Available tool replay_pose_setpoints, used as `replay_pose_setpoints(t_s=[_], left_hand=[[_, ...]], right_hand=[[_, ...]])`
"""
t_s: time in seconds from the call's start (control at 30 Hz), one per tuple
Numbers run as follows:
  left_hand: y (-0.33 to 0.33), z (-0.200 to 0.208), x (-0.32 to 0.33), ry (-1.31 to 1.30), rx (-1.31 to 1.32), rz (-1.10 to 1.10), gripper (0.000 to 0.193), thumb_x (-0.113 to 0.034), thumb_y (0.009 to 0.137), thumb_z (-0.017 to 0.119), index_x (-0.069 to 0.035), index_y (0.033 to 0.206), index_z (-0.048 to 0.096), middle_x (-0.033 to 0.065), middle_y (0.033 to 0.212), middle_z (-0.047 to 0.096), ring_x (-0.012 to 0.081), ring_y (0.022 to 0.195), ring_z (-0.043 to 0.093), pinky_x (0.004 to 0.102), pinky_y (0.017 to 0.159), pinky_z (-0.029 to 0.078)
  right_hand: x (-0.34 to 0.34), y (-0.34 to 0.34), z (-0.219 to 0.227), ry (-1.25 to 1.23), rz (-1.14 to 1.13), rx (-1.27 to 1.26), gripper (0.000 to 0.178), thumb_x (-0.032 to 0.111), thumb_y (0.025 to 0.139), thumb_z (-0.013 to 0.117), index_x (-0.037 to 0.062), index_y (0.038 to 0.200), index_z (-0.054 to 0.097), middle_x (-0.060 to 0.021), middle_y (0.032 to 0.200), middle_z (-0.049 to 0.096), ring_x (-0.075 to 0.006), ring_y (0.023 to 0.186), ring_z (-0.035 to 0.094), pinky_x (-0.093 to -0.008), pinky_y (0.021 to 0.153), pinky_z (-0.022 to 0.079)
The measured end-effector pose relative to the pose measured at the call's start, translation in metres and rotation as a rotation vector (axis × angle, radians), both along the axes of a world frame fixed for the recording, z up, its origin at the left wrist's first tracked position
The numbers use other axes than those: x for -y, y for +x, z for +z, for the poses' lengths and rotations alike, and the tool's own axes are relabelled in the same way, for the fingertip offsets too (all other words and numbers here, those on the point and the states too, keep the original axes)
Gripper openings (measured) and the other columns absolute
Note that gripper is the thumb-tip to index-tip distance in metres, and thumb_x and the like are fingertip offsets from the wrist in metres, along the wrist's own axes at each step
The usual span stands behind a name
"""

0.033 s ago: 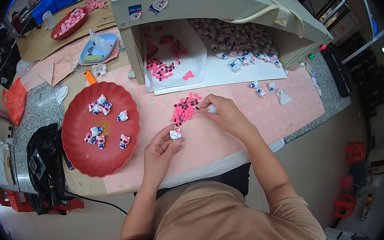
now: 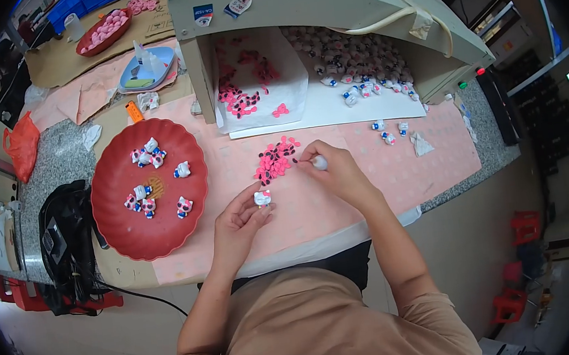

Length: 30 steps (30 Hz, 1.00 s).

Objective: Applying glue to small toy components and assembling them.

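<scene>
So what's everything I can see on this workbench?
small figure: one, white and pink, in left hand
bow pieces: a pile, pink and dark, centre of mat
red tray: one, left, with about eight finished figures
mat: one, pale pink, covering bench
open box shelf: one, grey-green, behind, holding many figures
blue dish: one, far left
black bag: one, left edge
left hand: holding figure
right hand: at the pile, holding a small white tool

The left hand point(image 2: 237, 217) pinches a small white cat-shaped figurine point(image 2: 262, 197) in its fingers above the pink-covered bench point(image 2: 380, 175). The right hand point(image 2: 335, 169) holds a small white tool at a heap of tiny pink bow pieces point(image 2: 274, 159). A round red plastic tray point(image 2: 148, 188) with finished figurines lies just left.
</scene>
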State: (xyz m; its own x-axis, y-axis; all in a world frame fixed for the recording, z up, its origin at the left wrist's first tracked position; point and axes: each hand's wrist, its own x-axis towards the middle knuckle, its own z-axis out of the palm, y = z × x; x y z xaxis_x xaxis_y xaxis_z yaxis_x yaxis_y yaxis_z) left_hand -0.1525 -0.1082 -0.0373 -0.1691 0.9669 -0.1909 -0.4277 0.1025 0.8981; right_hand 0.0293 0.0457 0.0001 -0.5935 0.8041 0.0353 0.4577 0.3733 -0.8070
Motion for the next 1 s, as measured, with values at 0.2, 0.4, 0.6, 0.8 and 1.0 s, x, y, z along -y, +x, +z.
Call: replay_pose_setpoints(t_s=[0.2, 0.4, 0.6, 0.8, 1.0], left_hand=[[0.016, 0.003, -0.007, 0.036, -0.09, -0.029, 0.046, 0.002, 0.089, 0.062, 0.001, 0.133, 0.048, 0.0112, 0.113, 0.064, 0.0142, 0.102, 0.064, 0.0255, 0.086, 0.052], [0.022, -0.005, -0.006, 0.053, -0.241, -0.03, 0.043, 0.001, 0.089, 0.064, -0.002, 0.131, 0.055, 0.0111, 0.112, 0.064, 0.0136, 0.099, 0.064, 0.0273, 0.086, 0.053], [0.025, -0.005, -0.005, 0.064, -0.353, -0.059, 0.046, 0.005, 0.089, 0.061, -0.001, 0.134, 0.052, 0.0106, 0.121, 0.06, 0.0162, 0.105, 0.062, 0.0291, 0.093, 0.051], [0.022, -0.001, -0.005, 0.114, -0.271, -0.033, 0.04, 0.004, 0.089, 0.062, -0.003, 0.128, 0.057, 0.0089, 0.122, 0.059, 0.0153, 0.107, 0.061, 0.0277, 0.091, 0.052], [0.021, 0.003, -0.009, 0.064, -0.065, -0.035, 0.032, 0.002, 0.091, 0.06, -0.002, 0.122, 0.062, 0.0077, 0.118, 0.061, 0.0132, 0.106, 0.06, 0.0261, 0.091, 0.05]], right_hand=[[0.052, 0.011, 0.001, -0.552, -0.031, -0.332, 0.01, 0.007, 0.088, 0.068, 0.0017, 0.093, 0.062, -0.0004, 0.084, 0.062, -0.0052, 0.073, 0.056, -0.0206, 0.066, 0.046], [0.063, 0.006, -0.007, -0.66, -0.018, -0.393, 0.011, 0.01, 0.087, 0.068, 0.0015, 0.094, 0.064, -0.0011, 0.089, 0.064, -0.006, 0.076, 0.057, -0.0212, 0.067, 0.047], [0.066, 0.006, -0.014, -0.666, -0.063, -0.375, 0.011, 0.008, 0.088, 0.067, 0.0023, 0.094, 0.06, -0.0013, 0.087, 0.061, -0.006, 0.074, 0.055, -0.0213, 0.066, 0.047], [0.069, 0.007, -0.018, -0.61, -0.083, -0.39, 0.016, 0.009, 0.086, 0.069, 0.0044, 0.094, 0.056, -0.0008, 0.088, 0.058, -0.0066, 0.078, 0.056, -0.0221, 0.067, 0.047], [0.07, 0.002, -0.017, -0.504, -0.06, -0.511, 0.023, 0.01, 0.084, 0.072, 0.0037, 0.102, 0.059, -0.0017, 0.092, 0.059, -0.009, 0.089, 0.056, -0.0253, 0.08, 0.047]])
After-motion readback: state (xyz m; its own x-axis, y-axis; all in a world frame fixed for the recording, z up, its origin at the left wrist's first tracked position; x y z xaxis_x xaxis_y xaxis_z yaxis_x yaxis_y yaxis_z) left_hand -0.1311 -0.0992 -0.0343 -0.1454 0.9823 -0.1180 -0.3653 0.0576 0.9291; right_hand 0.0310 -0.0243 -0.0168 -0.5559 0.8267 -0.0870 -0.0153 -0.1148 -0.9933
